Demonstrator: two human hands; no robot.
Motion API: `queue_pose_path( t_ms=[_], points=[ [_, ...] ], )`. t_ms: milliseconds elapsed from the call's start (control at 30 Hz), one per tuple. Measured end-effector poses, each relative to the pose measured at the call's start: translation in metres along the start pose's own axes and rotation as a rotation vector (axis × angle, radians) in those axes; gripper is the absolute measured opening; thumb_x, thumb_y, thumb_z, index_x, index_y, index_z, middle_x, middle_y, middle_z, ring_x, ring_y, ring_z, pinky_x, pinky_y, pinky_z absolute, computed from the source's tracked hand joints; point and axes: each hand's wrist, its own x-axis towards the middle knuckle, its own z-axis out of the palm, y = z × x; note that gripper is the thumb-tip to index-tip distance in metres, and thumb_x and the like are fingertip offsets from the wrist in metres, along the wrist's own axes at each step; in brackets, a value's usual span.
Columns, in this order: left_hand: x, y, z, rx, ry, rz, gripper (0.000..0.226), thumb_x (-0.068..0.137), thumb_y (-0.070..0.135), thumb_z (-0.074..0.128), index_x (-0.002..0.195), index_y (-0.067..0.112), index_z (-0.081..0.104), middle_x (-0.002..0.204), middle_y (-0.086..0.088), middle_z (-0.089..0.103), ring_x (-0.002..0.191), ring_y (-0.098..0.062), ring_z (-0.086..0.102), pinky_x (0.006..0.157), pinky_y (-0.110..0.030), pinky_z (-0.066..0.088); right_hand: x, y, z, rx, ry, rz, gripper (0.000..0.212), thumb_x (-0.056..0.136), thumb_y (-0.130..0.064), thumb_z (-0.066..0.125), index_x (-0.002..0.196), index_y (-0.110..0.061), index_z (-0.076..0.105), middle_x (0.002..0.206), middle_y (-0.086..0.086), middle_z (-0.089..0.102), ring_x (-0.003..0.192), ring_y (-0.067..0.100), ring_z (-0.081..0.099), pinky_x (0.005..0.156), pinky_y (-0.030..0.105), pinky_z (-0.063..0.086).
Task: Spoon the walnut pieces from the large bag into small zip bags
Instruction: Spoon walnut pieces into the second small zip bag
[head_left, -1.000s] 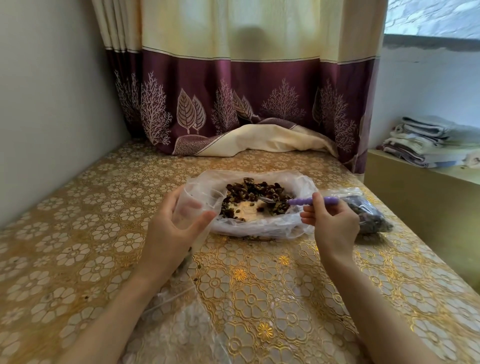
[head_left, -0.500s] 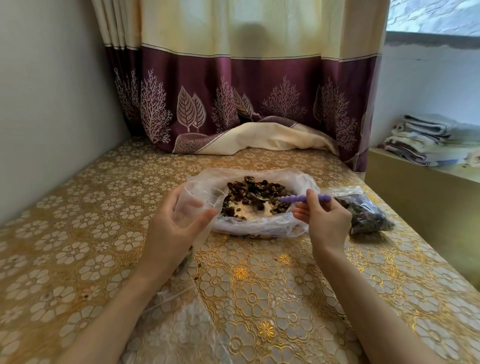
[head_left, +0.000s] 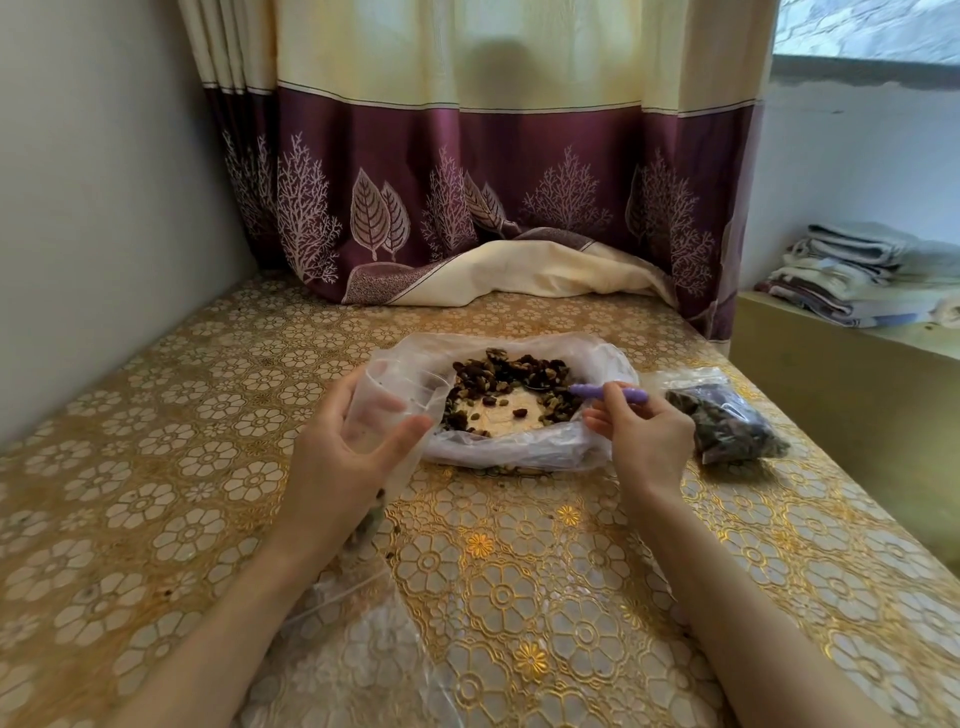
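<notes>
On the counter (head_left: 519, 597), the large bag (head_left: 597, 364) lies open with walnut pieces (head_left: 511, 371). At nine o'clock the left hand (head_left: 340, 467) grips a nearly empty small zip bag (head_left: 384, 410); the right hand (head_left: 649, 441), fingers curled, holds a purple spoon (head_left: 605, 391). One filled bag (head_left: 722, 421) (three o'clock) is done; much remains.

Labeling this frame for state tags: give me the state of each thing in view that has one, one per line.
large bag: open, mouth spread wide, lying on the table, walnut pieces inside.
small zip bag: mouth held open by the left hand.
spoon: purple handle pinched by the right hand, bowl down in the walnut pieces.
filled zip bag: full, lying flat at the right; seal cannot be told.
curtain: drawn shut.
</notes>
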Motion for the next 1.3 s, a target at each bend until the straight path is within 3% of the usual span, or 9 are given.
queue_pose_path(
  t_ms=[133, 267, 433, 567, 767, 933, 1033, 1133, 1300],
  points=[
    [-0.001, 0.002, 0.000, 0.008, -0.012, -0.006, 0.072, 0.061, 0.057, 0.065, 0.124, 0.025, 0.050, 0.096, 0.012, 0.065, 0.094, -0.014, 0.064, 0.080, -0.050, 0.054, -0.002, -0.001, -0.003, 0.032, -0.005, 0.021, 0.017, 0.090, -0.013, 0.061, 0.083, -0.003, 0.073, 0.083, 0.006, 0.074, 0.068, 0.015, 0.069, 0.068, 0.023, 0.058],
    [-0.001, 0.002, 0.000, -0.028, -0.043, -0.007, 0.073, 0.059, 0.056, 0.067, 0.124, 0.026, 0.050, 0.103, 0.010, 0.064, 0.096, -0.016, 0.064, 0.077, -0.047, 0.055, -0.006, -0.006, -0.004, 0.099, -0.013, 0.006, 0.019, 0.091, -0.012, 0.059, 0.077, -0.007, 0.071, 0.080, 0.005, 0.074, 0.066, 0.014, 0.067, 0.065, 0.020, 0.057],
    [0.001, -0.002, 0.001, -0.052, -0.087, -0.044, 0.044, 0.058, 0.060, 0.066, 0.098, 0.044, 0.058, 0.127, -0.007, 0.056, 0.114, -0.030, 0.055, 0.086, -0.054, 0.050, -0.013, -0.021, -0.006, 0.169, -0.051, -0.048, 0.018, 0.092, -0.010, 0.057, 0.080, -0.004, 0.069, 0.073, 0.004, 0.074, 0.065, 0.016, 0.065, 0.061, 0.018, 0.054],
    [0.004, -0.007, 0.002, -0.028, -0.081, -0.048, 0.086, 0.057, 0.061, 0.066, 0.127, 0.013, 0.049, 0.123, 0.007, 0.056, 0.107, -0.021, 0.060, 0.081, -0.042, 0.055, -0.023, -0.040, -0.005, 0.228, -0.090, -0.083, 0.014, 0.090, -0.011, 0.060, 0.082, -0.003, 0.068, 0.066, 0.005, 0.070, 0.063, 0.016, 0.066, 0.059, 0.019, 0.053],
    [0.005, -0.012, 0.002, -0.138, -0.072, -0.082, 0.055, 0.062, 0.052, 0.070, 0.110, 0.029, 0.056, 0.100, 0.008, 0.067, 0.086, -0.004, 0.066, 0.062, -0.015, 0.052, -0.048, -0.065, 0.002, 0.271, -0.299, -0.216, 0.013, 0.090, -0.006, 0.058, 0.084, -0.003, 0.068, 0.064, 0.005, 0.069, 0.059, 0.016, 0.065, 0.055, 0.019, 0.052],
    [0.007, -0.014, 0.002, -0.156, -0.029, -0.136, 0.077, 0.056, 0.058, 0.069, 0.120, 0.017, 0.053, 0.108, 0.004, 0.066, 0.098, -0.014, 0.063, 0.084, -0.037, 0.052, -0.060, -0.069, 0.005, 0.251, -0.465, -0.290, 0.011, 0.088, -0.001, 0.057, 0.088, -0.004, 0.068, 0.070, 0.008, 0.071, 0.061, 0.018, 0.065, 0.058, 0.023, 0.053],
    [0.007, -0.013, 0.002, -0.179, 0.005, -0.140, 0.059, 0.053, 0.057, 0.068, 0.102, 0.027, 0.058, 0.088, 0.018, 0.069, 0.082, 0.001, 0.065, 0.073, -0.025, 0.050, -0.060, -0.067, 0.006, 0.198, -0.553, -0.322, 0.015, 0.088, 0.004, 0.055, 0.091, -0.005, 0.067, 0.074, 0.011, 0.069, 0.065, 0.020, 0.065, 0.061, 0.026, 0.054],
    [0.008, -0.013, 0.001, -0.201, 0.009, -0.129, 0.050, 0.055, 0.054, 0.069, 0.095, 0.028, 0.058, 0.083, 0.020, 0.069, 0.074, 0.001, 0.066, 0.059, -0.016, 0.050, -0.060, -0.067, 0.005, 0.193, -0.579, -0.336, 0.017, 0.088, 0.005, 0.055, 0.091, -0.007, 0.067, 0.076, 0.008, 0.069, 0.066, 0.019, 0.065, 0.063, 0.026, 0.054],
    [0.008, -0.013, 0.001, -0.189, 0.004, -0.105, 0.055, 0.057, 0.054, 0.069, 0.104, 0.027, 0.057, 0.093, 0.013, 0.070, 0.084, -0.004, 0.067, 0.068, -0.026, 0.055, -0.052, -0.064, 0.004, 0.272, -0.480, -0.267, 0.014, 0.090, -0.001, 0.053, 0.091, -0.007, 0.066, 0.071, 0.003, 0.069, 0.063, 0.016, 0.064, 0.060, 0.023, 0.054]
  ],
)
